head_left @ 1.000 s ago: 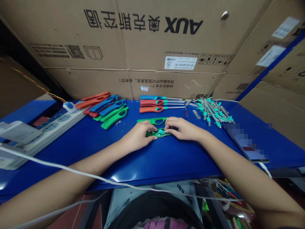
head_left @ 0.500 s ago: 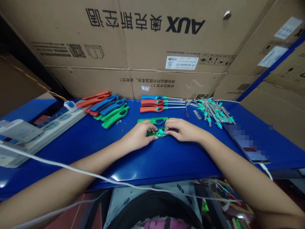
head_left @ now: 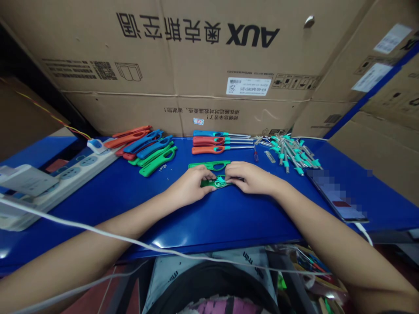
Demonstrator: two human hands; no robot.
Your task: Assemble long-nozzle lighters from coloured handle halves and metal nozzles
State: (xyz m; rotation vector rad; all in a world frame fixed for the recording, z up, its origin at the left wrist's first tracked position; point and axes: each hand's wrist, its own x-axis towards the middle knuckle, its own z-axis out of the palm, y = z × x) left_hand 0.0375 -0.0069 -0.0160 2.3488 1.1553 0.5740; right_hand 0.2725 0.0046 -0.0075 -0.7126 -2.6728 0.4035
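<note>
Between my hands, low over the blue table, is a green lighter half-shell (head_left: 205, 183) with a teal trigger piece (head_left: 220, 180) in it. My left hand (head_left: 194, 183) grips the left end of this shell, thumb in front and fingers behind. At the other end, my right hand (head_left: 250, 178) pinches the part beside the trigger; its fingertips cover what exactly they hold. Just behind lies a second green half-shell (head_left: 209, 166), its right end partly hidden by my right hand. Farther back, three assembled lighters (head_left: 209, 150) lie in a row, blue, red and orange, with metal rods pointing right.
Coloured lighter shells (head_left: 159, 160) are piled at the left, near a white power strip (head_left: 75, 174). At right lie metal rods with teal triggers (head_left: 290, 152), a small screwdriver (head_left: 255, 153) and a phone (head_left: 337, 196). A cardboard box (head_left: 196, 56) stands behind; a white cable (head_left: 131, 239) crosses in front.
The view has shifted very slightly. Both hands stay on the green half-shell, with only tiny finger movement at the trigger piece.
</note>
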